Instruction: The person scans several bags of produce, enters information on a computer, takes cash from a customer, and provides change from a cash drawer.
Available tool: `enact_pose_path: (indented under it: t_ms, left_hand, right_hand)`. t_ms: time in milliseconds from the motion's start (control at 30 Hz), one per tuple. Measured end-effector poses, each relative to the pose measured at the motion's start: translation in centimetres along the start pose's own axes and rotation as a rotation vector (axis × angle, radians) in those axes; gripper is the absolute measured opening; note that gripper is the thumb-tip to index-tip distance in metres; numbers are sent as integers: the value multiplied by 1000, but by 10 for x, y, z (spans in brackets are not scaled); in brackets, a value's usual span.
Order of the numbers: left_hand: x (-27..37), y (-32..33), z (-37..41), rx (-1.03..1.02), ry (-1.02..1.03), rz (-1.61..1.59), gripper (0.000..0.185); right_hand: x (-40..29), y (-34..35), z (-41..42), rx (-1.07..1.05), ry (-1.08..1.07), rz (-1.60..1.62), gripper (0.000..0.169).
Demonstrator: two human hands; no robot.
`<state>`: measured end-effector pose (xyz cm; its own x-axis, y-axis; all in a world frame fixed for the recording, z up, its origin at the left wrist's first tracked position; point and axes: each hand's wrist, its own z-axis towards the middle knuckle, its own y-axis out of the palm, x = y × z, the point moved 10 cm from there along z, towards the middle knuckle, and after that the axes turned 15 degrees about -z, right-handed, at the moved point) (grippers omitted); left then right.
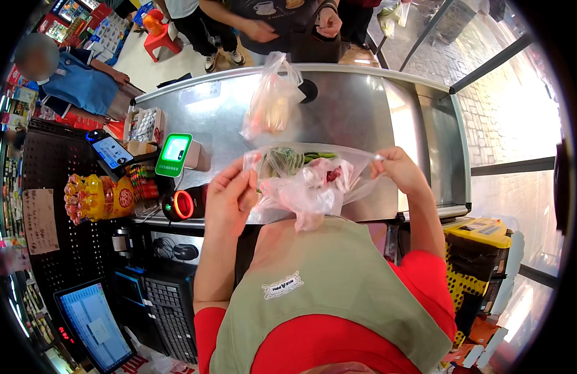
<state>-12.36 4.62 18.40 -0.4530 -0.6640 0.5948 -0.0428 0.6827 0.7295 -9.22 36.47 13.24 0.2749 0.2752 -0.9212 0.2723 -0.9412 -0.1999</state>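
A clear plastic bag (363, 175) is stretched wide between my two hands over the near edge of the steel counter. My left hand (232, 191) pinches its left rim, and my right hand (397, 169) grips the opposite rim. Inside lie leafy greens (283, 162), long green vegetables (319, 156) and a knotted thin plastic bag (323, 187) with something dark red showing through. Just beyond stands another filled plastic bag (272, 112), its handles upright; pale and orange contents show faintly through the film.
Left on the steel counter (344, 112) are a green-framed payment device (174, 154), a scanner with a red ring (183, 204), yellow candy containers (99, 198) and a box of small goods (146, 124). A keyboard (171, 308) and monitor (95, 325) sit lower left. People stand across the counter.
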Motion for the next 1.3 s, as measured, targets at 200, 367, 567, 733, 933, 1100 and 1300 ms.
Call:
enact_pose_path:
  t_ms: [200, 367, 567, 733, 933, 1100, 1300]
  left_hand:
    - [18, 68, 31, -197, 67, -84, 31]
    - [-36, 49, 69, -113, -17, -132, 38]
    - [-67, 63, 66, -247, -146, -90, 44]
    - [-90, 86, 60, -328, -183, 13, 49]
    - [-73, 86, 71, -371, -87, -44, 51]
    - [-79, 87, 70, -391, -107, 89, 53]
    - [-86, 93, 74, -384, -91, 19, 52]
  right_hand:
    - [-94, -7, -17, -39, -254, 684, 51]
    - [-82, 45, 2, 50, -290, -178, 59]
    - [-20, 47, 42, 194, -138, -356, 37]
    - [11, 62, 93, 26, -197, 391, 29]
    - [-45, 73, 84, 67, -454, -425, 34]
    - [-37, 7, 50, 66, -6, -385, 30]
    - [35, 60, 10, -23, -107, -1157, 31]
